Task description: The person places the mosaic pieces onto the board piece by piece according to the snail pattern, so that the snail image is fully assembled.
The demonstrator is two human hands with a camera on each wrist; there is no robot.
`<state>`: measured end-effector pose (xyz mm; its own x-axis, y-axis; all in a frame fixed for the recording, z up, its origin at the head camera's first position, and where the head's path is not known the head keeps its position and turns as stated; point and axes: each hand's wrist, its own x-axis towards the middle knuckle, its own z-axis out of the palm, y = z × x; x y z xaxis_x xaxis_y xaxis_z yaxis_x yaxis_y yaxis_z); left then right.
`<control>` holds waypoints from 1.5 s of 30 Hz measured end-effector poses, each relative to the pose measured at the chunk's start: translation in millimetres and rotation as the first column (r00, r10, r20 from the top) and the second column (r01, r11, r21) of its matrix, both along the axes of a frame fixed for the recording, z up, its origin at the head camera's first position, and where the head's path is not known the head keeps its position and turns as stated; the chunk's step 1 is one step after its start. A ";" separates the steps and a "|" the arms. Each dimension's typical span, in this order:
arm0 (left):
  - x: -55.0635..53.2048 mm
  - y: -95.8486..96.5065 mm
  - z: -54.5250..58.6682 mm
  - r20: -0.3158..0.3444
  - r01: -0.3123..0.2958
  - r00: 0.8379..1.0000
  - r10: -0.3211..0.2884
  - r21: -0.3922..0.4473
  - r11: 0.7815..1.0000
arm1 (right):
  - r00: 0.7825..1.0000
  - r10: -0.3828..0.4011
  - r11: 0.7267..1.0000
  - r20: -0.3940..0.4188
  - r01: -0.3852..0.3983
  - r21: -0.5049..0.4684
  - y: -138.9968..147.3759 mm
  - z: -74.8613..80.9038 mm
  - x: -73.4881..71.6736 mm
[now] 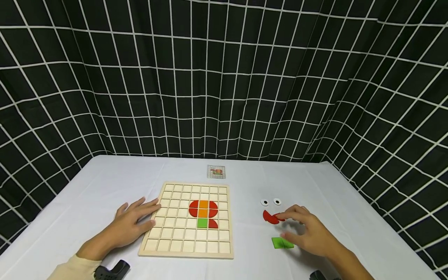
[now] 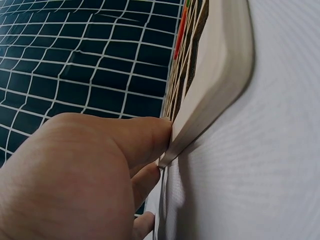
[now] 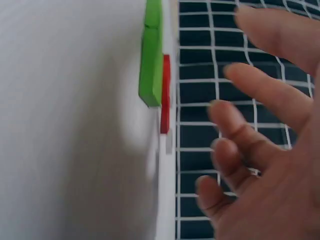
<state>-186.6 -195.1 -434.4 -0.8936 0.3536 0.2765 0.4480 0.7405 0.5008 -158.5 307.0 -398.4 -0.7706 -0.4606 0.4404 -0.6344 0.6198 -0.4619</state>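
Observation:
A wooden grid board (image 1: 175, 235) lies on the table, its left edge touched by the fingers of my left hand (image 1: 131, 225). Set in its cells are two orange squares (image 1: 203, 209) with red quarter-round pieces (image 1: 193, 209) on both sides, a green square (image 1: 202, 223) and another red piece (image 1: 213, 223) beside it. My right hand (image 1: 304, 231) hovers with spread fingers and holds nothing. Below its fingertips are loose red pieces (image 1: 270, 217), partly covered in the head view, and green pieces (image 1: 281, 243) lying side by side, also seen in the right wrist view.
Two white eye discs (image 1: 265, 202) with black centres lie beyond the red pieces. Behind the board is a small pattern card (image 1: 216, 172). A white cloth covers the table (image 1: 122, 179), and a black curtain (image 1: 196, 77) with white grid lines hangs around it.

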 end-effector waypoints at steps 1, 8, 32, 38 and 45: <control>0.0 -0.1 -0.2 0.001 0.000 1.000 0.000 0.000 1.000 | 1.000 0.000 1.000 0.014 0.000 0.010 3.9 -2.1 0.3; -1.0 -5.3 -2.0 -0.004 -0.009 1.000 0.009 -0.005 1.000 | 0.990 -0.023 0.991 0.136 0.004 0.133 14.8 -9.8 -4.8; -0.6 -2.0 0.6 -0.003 -0.001 1.000 0.001 0.005 1.000 | 1.000 -0.011 0.998 -0.014 0.012 0.056 0.3 -7.3 -4.0; -1.6 -1.7 -2.8 0.003 -0.002 1.000 0.002 0.004 1.000 | 0.998 0.033 0.999 -0.052 -0.033 0.005 -21.1 1.3 -5.4; -1.5 -1.0 -3.4 0.005 -0.003 1.000 0.003 0.005 1.000 | 0.996 0.084 0.996 -0.043 -0.084 0.000 -62.8 17.1 -13.4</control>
